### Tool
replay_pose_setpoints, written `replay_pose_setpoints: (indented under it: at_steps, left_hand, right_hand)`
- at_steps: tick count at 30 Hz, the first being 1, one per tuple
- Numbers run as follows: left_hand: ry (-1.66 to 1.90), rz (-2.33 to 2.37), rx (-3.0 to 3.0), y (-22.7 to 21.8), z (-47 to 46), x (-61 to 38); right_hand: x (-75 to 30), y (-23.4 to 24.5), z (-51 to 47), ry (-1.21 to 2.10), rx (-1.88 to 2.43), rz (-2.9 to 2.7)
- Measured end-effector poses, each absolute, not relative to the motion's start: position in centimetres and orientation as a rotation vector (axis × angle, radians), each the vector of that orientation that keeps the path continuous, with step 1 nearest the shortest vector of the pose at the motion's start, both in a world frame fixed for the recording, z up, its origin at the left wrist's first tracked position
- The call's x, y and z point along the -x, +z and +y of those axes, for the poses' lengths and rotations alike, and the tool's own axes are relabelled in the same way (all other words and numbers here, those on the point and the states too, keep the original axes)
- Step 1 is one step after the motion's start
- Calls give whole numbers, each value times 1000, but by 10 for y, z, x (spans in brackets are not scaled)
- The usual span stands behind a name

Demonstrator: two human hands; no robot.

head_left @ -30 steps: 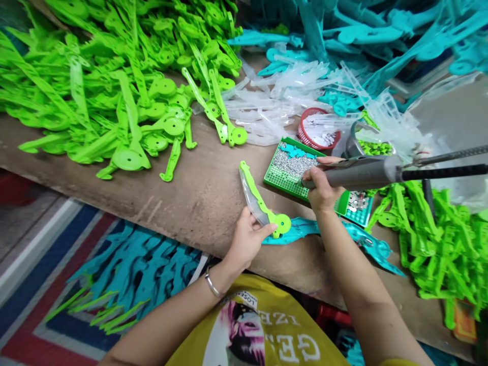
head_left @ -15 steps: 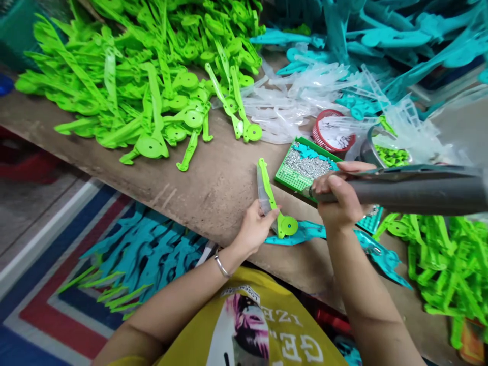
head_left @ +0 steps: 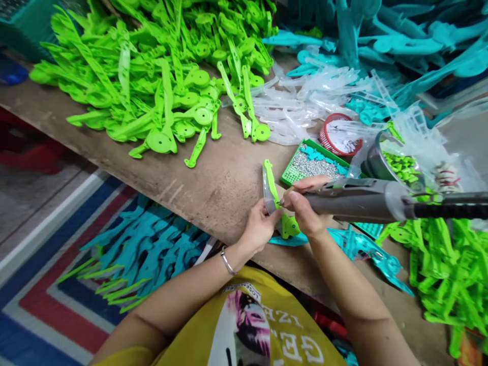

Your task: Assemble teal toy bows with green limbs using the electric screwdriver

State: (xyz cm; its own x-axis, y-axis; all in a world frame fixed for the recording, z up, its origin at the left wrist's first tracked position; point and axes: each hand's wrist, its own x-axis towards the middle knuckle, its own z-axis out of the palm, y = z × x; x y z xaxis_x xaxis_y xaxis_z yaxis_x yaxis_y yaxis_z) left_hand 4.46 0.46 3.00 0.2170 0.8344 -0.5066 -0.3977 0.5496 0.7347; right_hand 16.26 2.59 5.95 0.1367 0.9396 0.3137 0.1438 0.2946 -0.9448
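My left hand (head_left: 259,229) grips a green plastic part with a clear blade-like piece (head_left: 270,185) against it, held just above the wooden table's near edge. My right hand (head_left: 305,213) is wrapped round a grey powered screwdriver (head_left: 358,201), whose tip touches the green part near my left thumb. A green tray of small silver screws (head_left: 310,165) lies just behind my hands. A teal plastic part (head_left: 358,246) lies on the table under my right wrist.
A large heap of green parts (head_left: 160,66) covers the table's left side. Clear plastic pieces (head_left: 301,101) and teal parts (head_left: 381,35) pile at the back. A red basket (head_left: 340,134) and a metal bowl (head_left: 389,162) stand beside the tray. More green parts (head_left: 450,269) lie right; teal parts (head_left: 152,249) on the floor.
My right hand has brought the screwdriver from over the screw tray leftward and down onto the green part. My left hand has kept its hold on the part.
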Motion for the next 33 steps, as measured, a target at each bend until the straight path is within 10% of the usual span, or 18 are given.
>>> replay_pose_setpoints:
  at_steps: [33]
  left_hand:
    - [681,1270,-757,55,93,-19]
  right_hand:
    - [-211,87,44,639,930,-977]
